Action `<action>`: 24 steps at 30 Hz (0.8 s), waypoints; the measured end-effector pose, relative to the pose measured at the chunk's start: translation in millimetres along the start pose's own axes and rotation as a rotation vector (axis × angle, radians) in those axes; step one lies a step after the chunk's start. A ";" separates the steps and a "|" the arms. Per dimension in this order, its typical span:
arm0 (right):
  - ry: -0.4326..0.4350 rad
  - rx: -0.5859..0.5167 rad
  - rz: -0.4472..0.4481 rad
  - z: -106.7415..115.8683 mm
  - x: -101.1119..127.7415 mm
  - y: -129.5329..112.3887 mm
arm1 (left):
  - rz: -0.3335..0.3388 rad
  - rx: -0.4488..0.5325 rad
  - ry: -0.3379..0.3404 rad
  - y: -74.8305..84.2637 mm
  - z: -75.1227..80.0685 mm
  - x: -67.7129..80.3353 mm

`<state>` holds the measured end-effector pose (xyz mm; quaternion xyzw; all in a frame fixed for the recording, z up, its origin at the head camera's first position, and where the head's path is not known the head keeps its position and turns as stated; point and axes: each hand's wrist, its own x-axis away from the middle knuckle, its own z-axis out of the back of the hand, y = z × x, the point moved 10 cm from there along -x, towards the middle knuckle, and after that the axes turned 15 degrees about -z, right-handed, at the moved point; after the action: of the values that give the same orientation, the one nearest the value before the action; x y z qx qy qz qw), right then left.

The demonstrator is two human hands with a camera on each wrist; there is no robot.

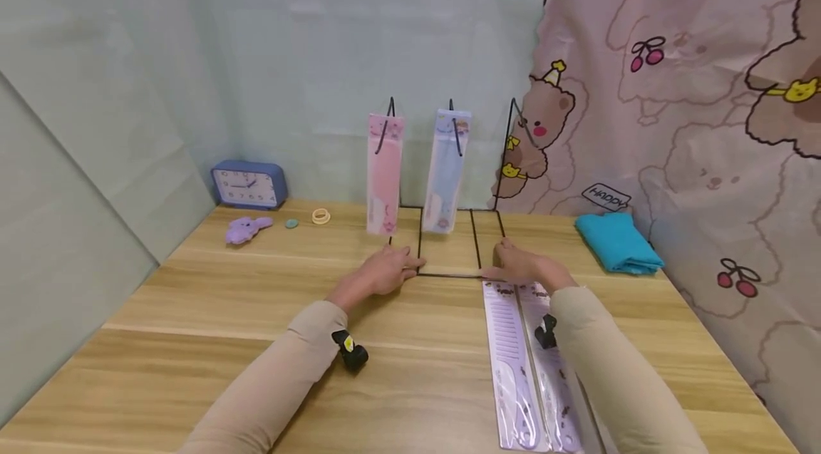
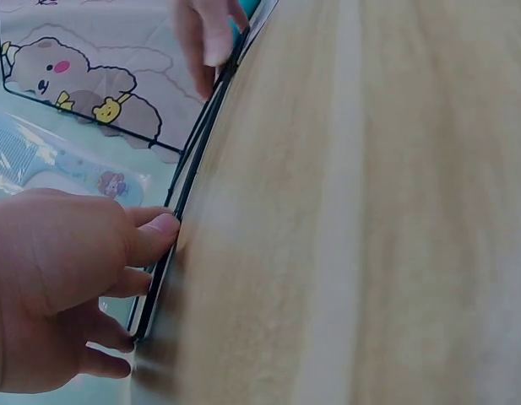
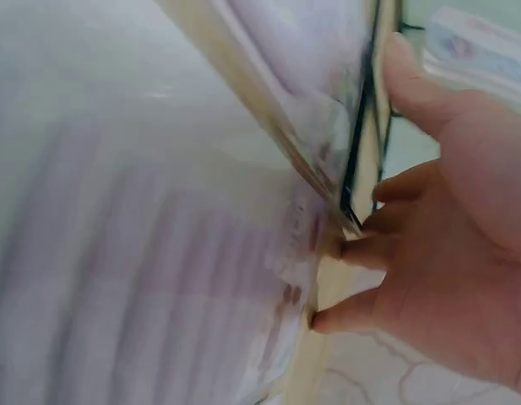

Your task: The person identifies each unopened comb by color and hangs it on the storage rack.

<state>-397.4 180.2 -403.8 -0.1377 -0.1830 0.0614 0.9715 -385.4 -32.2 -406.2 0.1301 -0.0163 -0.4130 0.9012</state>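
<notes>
A black wire rack point(image 1: 449, 275) stands on the table, its upright hooks at the back. From two hooks hang a pink packaged comb point(image 1: 385, 176) and a blue packaged comb point(image 1: 447, 172); the right hook is bare. My left hand point(image 1: 387, 271) touches the left front of the rack's base, its fingers spread along the black bar in the left wrist view. At the right front corner, my right hand point(image 1: 522, 265) rests its spread fingers and thumb against the base. Purple packaged combs point(image 1: 513, 368) lie below that corner, partly covered by my right forearm.
A blue clock point(image 1: 249, 184) stands at the back left, near a purple plush toy point(image 1: 246, 229), a small teal disc point(image 1: 291, 224) and cream rings point(image 1: 321, 216). At right lies a folded turquoise cloth point(image 1: 618, 243). Curtains close off the table's back and sides.
</notes>
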 end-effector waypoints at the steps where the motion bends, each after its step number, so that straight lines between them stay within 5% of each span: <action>1: 0.004 -0.029 0.014 2.2 2.4 2.0 | -0.003 0.000 -0.003 0.5 -0.3 0.2; 11: 0.011 -0.100 0.018 22.5 57.1 45.8 | -0.008 0.015 0.008 -4.7 -0.4 -0.9; 24: 0.028 -0.074 -0.018 10.7 126.6 90.4 | 0.009 0.056 0.015 -8.2 -1.5 0.5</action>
<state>-290.5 290.6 -377.5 -0.1730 -0.1728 0.0440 0.9687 -391.0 -37.4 -409.8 0.1582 -0.0219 -0.4074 0.8992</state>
